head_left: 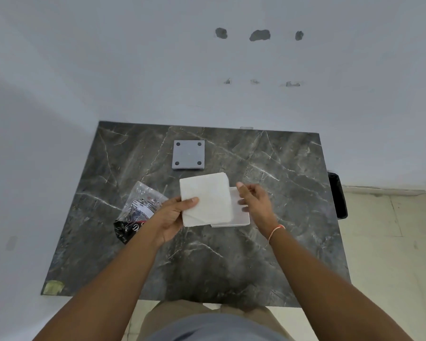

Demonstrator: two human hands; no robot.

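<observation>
One cloth [207, 200], one plate [242, 216]; bag [143, 205] contents unclear.

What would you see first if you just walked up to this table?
First, the white square pad over the middle of the dark marble table, pinched by the left hand, while the right hand holds a pale flat plate partly under it. Behind them lies a grey square block with four holes, and a crinkly plastic bag sits to the left.
</observation>
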